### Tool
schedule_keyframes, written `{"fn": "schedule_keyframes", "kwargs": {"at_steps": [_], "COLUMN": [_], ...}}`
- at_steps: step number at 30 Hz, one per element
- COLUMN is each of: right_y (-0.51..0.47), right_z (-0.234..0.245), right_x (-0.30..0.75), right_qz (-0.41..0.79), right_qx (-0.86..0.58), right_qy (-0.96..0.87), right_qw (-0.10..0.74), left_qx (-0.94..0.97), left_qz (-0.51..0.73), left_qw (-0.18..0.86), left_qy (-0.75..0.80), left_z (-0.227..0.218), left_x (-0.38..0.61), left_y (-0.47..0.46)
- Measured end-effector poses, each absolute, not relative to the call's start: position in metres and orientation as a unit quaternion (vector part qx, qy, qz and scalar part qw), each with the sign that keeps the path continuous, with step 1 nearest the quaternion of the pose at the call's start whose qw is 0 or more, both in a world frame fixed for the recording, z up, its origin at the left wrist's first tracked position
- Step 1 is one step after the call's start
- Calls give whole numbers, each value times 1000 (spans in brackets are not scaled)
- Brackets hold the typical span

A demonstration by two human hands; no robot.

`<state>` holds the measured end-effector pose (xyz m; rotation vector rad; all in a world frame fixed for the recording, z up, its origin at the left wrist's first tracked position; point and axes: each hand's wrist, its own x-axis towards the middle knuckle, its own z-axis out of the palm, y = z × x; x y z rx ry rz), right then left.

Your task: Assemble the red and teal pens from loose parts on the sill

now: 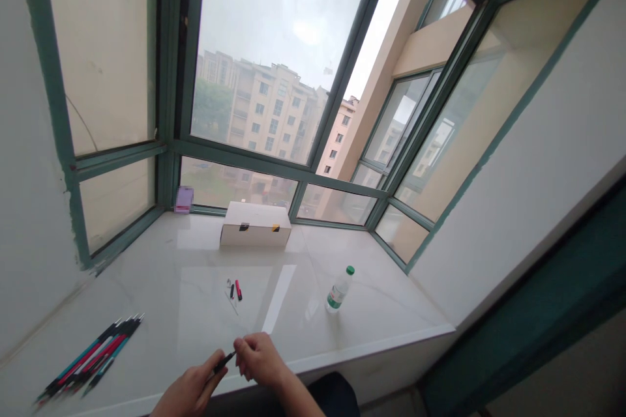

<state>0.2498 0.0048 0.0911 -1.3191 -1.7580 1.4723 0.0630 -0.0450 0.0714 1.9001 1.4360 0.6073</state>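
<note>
Near the sill's front edge, my left hand [198, 383] is closed around a slim black pen [223, 362], whose narrow end points up and right. My right hand [259, 355] meets that end with its fingers pinched; a small part there may be hidden by the fingertips. Beyond my hands lie loose pen parts: a red and black barrel [238, 290], a short black piece [231, 291] and a thin clear tube [231, 303]. Several pens [92, 358] in black, red and teal lie side by side on the left.
A plastic water bottle [337, 293] with a green cap stands on the right of the white sill [391, 319]. Against the window is a white box [257, 225] with two dark and yellow marks. A small purple item [184, 200] sits in the left window corner. Green frames enclose the sill.
</note>
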Motion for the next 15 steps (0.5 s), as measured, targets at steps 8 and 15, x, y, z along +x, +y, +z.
{"fn": "schedule_keyframes", "kwargs": {"at_steps": [8,15], "right_y": [2,-1], "right_z": [87,73], "right_x": [244,247], "right_qz": [510,534], "right_qx": [-507,-507], "right_qy": [-659,-624], "right_qw": [223,262], "left_qx": [743,725], "left_qz": [189,206], "left_qw": [322,318], "left_qy": [555,575], "left_z": [85,65], "left_x": [59,60], "left_y": [-50,-53]}}
